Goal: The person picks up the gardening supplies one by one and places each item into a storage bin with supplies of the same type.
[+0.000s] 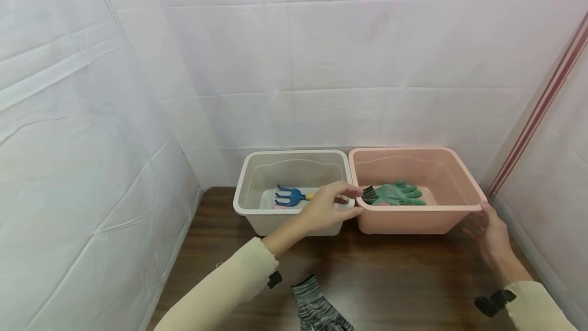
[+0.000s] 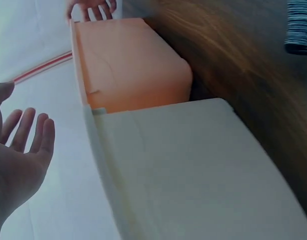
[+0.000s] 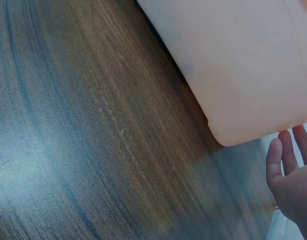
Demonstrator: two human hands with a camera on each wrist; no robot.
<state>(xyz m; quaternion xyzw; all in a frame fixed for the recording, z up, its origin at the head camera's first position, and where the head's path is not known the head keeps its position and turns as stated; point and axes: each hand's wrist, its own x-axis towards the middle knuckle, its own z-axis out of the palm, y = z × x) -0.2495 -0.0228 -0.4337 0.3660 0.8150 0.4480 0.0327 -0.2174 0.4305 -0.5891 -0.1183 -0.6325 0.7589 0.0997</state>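
Note:
My left hand (image 1: 328,203) hovers over the adjoining rims of a pale grey bin (image 1: 294,153) and a pink bin (image 1: 409,221). Its fingers are parted and hold nothing; the left wrist view shows the same hand (image 2: 23,155) with fingers spread. At the pink bin's right end, my right hand (image 1: 493,231) touches the wall near the front corner. The right wrist view shows that hand's fairly straight fingers (image 3: 288,152) against the bin. Green gloves (image 1: 397,194) with a dark cuff lie in the pink bin. A blue hand fork (image 1: 291,196) with a yellow handle rests in the grey one.
A grey-and-black knitted glove (image 1: 319,305) lies on the dark wooden table (image 1: 404,275) near its front. White sheeting (image 1: 285,65) rises behind the bins and along both sides. Something pink, mostly hidden, lies beneath the fork.

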